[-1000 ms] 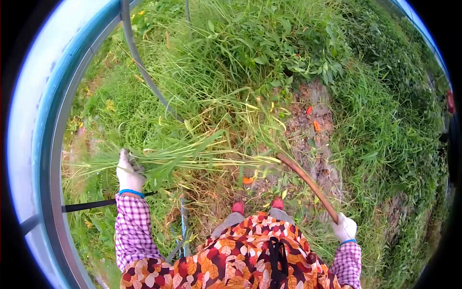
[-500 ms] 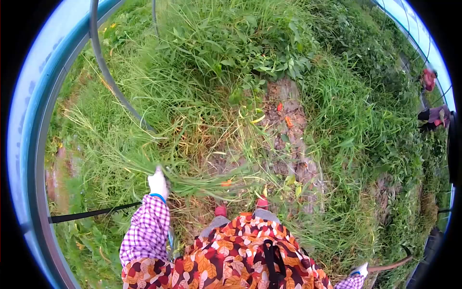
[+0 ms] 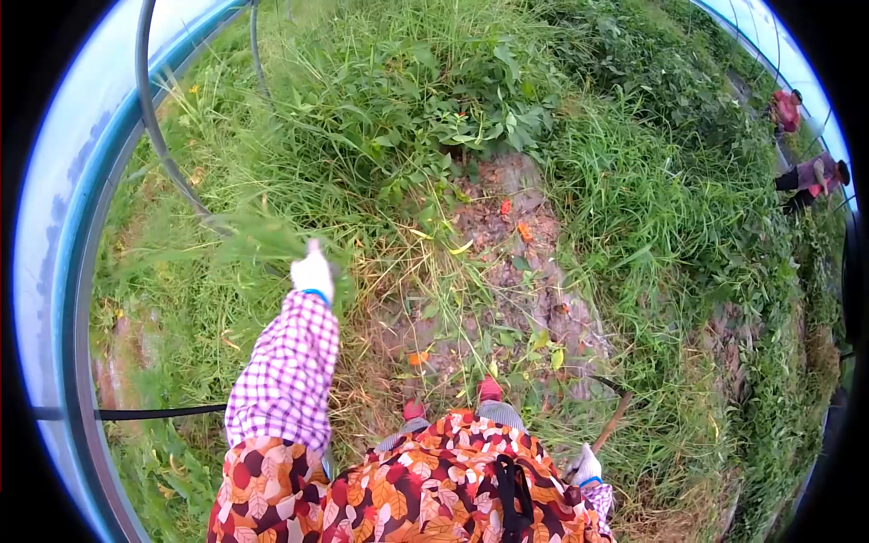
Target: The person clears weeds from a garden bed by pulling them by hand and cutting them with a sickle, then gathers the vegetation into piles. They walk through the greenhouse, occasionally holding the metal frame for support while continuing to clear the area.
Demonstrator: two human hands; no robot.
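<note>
My left hand (image 3: 312, 275), in a white glove, reaches out ahead and to the left with its fingers closed. A bunch of long green grass (image 3: 258, 242), smeared by motion, trails leftward from it. Low on the right, my right hand (image 3: 585, 464), also gloved, is closed round the wooden handle of a sickle (image 3: 613, 422). The sickle's dark curved blade (image 3: 608, 385) points up and left, close over the weedy ground.
A grey hoop pipe (image 3: 158, 136) curves down at the left, beside a black hose (image 3: 163, 413). Orange-red peppers (image 3: 524, 232) lie on the bare soil strip (image 3: 507, 185). Tall weeds (image 3: 625, 199) surround it. Two people (image 3: 819, 174) are at the far right.
My left hand has moved forward, and the grass has swung from its right side to its left. My right hand has brought the sickle inward, its blade now turned forward.
</note>
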